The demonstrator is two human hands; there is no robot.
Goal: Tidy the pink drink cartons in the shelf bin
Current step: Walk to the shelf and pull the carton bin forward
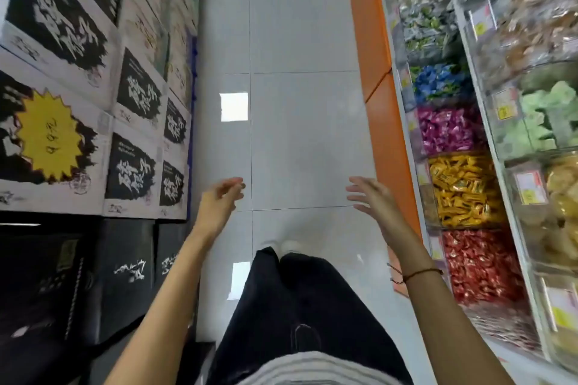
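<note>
Head view, straight down, aisle floor (pixel 300 134)

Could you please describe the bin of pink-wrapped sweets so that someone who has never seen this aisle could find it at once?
Start at the shelf unit with the orange base panel on the right of the aisle and follow its lowest row of clear bins. The bin of pink-wrapped sweets sits in that row between a bin of blue wrappers and a bin of yellow wrappers. It is the only magenta one.

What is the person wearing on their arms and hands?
Both arms are bare, with no sleeves showing. The right wrist wears a thin dark cord bracelet. The left hand and right hand have no gloves, and no rings show.
</note>
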